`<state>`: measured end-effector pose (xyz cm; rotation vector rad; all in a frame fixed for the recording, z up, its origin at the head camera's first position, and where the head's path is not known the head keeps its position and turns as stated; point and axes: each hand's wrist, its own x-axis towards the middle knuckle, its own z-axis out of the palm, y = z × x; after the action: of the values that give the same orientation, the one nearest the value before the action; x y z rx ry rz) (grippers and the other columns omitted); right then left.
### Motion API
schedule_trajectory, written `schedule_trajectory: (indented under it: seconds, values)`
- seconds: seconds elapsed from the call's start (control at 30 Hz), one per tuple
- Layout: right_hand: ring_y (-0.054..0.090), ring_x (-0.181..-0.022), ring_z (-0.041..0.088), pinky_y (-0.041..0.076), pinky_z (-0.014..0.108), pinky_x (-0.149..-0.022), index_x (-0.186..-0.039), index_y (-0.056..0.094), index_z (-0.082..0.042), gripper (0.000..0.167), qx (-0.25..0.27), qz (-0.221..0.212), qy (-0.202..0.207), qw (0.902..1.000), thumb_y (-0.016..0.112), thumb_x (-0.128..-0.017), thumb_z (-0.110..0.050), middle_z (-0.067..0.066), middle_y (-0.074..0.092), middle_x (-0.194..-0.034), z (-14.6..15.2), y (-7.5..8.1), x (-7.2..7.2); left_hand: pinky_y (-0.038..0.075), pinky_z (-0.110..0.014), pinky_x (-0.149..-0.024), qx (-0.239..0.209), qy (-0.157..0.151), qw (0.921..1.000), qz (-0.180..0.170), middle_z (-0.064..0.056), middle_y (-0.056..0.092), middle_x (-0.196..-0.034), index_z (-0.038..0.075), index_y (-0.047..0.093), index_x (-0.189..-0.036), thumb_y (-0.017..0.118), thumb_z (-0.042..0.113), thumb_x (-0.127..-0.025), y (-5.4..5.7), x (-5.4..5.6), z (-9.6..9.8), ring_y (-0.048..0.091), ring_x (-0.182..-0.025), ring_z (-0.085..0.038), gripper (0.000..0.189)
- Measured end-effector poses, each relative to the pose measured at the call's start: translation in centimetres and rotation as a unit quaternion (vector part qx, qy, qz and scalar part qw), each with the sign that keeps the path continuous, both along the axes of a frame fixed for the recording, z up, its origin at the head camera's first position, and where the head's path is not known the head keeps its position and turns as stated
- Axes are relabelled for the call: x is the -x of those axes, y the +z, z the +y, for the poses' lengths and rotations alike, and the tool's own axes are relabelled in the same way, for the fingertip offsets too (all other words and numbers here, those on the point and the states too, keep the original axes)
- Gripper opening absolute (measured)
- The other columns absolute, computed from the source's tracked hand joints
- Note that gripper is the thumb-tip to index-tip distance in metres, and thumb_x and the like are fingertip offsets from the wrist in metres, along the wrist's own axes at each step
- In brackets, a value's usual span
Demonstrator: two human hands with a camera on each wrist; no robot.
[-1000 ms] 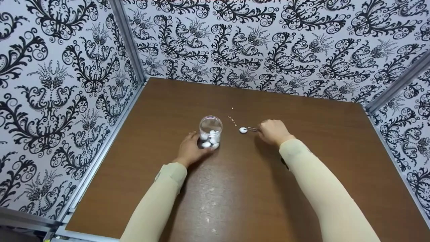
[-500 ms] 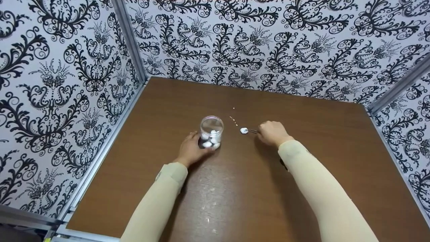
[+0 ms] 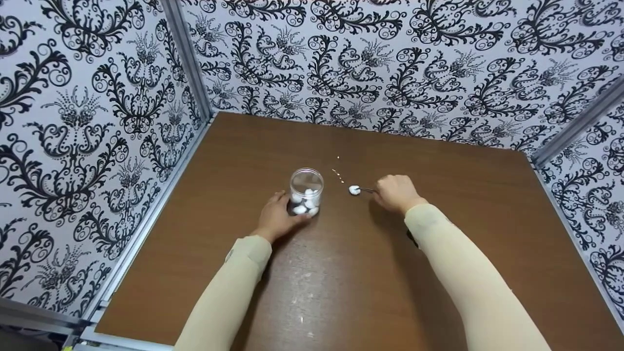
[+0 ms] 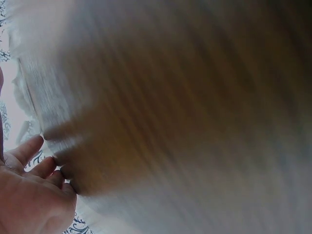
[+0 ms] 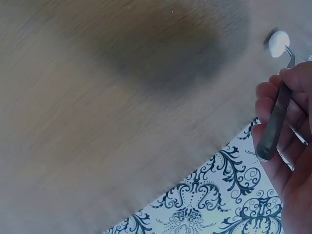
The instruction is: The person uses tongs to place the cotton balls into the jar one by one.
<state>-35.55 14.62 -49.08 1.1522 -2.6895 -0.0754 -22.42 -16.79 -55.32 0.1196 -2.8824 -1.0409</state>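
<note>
A clear, open-topped jar (image 3: 306, 181) with several white cotton balls (image 3: 310, 199) inside stands upright on the brown table. My left hand (image 3: 276, 218) grips it low down, thumb in front and fingers round the left side; the far fingertips are hidden in the head view. To the right, my right hand (image 3: 397, 193) holds slim metal tweezers (image 5: 276, 119), pinched between thumb and curled fingers. At their bent tip is a single white cotton ball (image 5: 279, 44), close over the tabletop; whether it touches the wood I cannot tell.
Small pale crumbs (image 3: 338, 174) lie in a short line on the table (image 3: 341, 273) between jar and tweezers. Patterned wall panels (image 3: 360, 63) rise behind and at both sides, with metal posts (image 3: 187, 58) at the corners.
The tweezers and cotton ball have turned and shifted very slightly at the same spot. The left hand and the jar stay where they were.
</note>
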Motion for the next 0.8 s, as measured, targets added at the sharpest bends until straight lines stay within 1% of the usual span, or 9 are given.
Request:
schedule_trajectory:
  seconds: [0.07,0.23,0.4,0.63,0.8]
  values:
    - [0.058,-0.055,0.036,0.048,0.054,-0.049,-0.060,0.056,-0.010,0.028,-0.001,0.004,0.000,1.0000,0.074,-0.080,-0.016,0.011,0.062,-0.064,0.1,0.1,-0.1,0.027,-0.045,-0.115,-0.002,0.000,1.0000,-0.004,-0.019,0.040,-0.153,0.004,0.046,-0.149,0.079,0.059,-0.077,0.0,0.0,0.0,0.029,-0.144,-0.033,0.096]
    - [0.058,-0.054,0.035,0.048,0.053,-0.048,-0.061,0.057,-0.010,0.026,-0.004,0.005,0.001,1.0000,0.073,-0.081,-0.017,0.011,0.062,-0.064,0.2,0.6,-0.4,0.027,-0.046,-0.114,-0.006,0.000,1.0000,0.002,-0.020,0.041,-0.152,0.004,0.046,-0.148,0.080,0.057,-0.077,-0.2,0.0,-0.1,0.030,-0.144,-0.035,0.095]
    - [0.056,-0.052,0.034,0.046,0.053,-0.046,-0.063,0.060,-0.011,0.021,0.004,0.008,0.016,0.9998,0.070,-0.081,-0.016,0.008,0.061,-0.063,0.4,1.6,-0.8,0.027,-0.048,-0.114,-0.005,-0.003,1.0000,0.006,-0.020,0.041,-0.151,0.004,0.046,-0.148,0.080,0.056,-0.077,-0.4,0.1,-0.1,0.030,-0.143,-0.037,0.094]
    - [0.053,-0.049,0.029,0.045,0.050,-0.044,-0.065,0.062,-0.012,0.019,0.022,0.025,0.054,0.9980,0.069,-0.083,-0.016,0.003,0.058,-0.061,0.1,3.5,-1.6,0.027,-0.047,-0.114,0.001,0.000,1.0000,-0.003,-0.018,0.040,-0.152,0.004,0.045,-0.149,0.079,0.058,-0.077,-0.6,0.3,-0.2,0.030,-0.144,-0.035,0.096]
    - [0.055,-0.051,0.028,0.045,0.048,-0.044,-0.071,0.069,-0.011,0.013,0.049,0.046,0.088,0.9938,0.068,-0.084,-0.014,0.001,0.060,-0.065,-0.5,4.9,-2.3,0.027,-0.046,-0.114,0.004,-0.003,1.0000,-0.006,-0.019,0.039,-0.153,0.004,0.044,-0.150,0.078,0.058,-0.078,-0.6,0.3,-0.1,0.030,-0.144,-0.035,0.097]
